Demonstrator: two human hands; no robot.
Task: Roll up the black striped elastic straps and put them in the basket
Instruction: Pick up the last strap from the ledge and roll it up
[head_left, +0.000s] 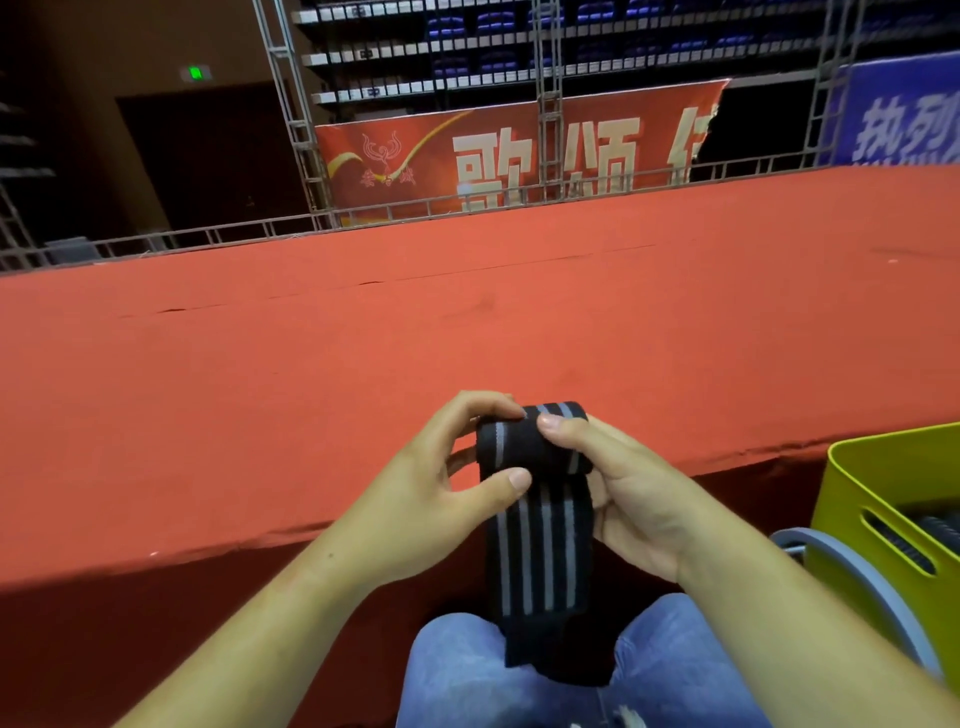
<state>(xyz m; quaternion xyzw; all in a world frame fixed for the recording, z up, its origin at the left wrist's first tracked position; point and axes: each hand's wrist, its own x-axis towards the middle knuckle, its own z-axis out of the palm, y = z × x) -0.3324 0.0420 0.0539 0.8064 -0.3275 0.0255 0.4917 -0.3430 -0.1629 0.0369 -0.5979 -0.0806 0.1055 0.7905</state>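
Both hands (415, 509) (639, 504) (curled) around strap (540, 566)

Dim overall, upper left near black. Red stage (519, 322) evenly lit, shadow below its near edge. Wide-angle bowing, slight softness.

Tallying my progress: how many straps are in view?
1 for sure: the strap, half rolled, held by the left hand and right hand. The basket holds dark rolls, too hidden to count.

Matt woven elastic strap (540, 545), smooth plastic basket (883, 483), matt red cloth (363, 338), denim jeans (457, 670)
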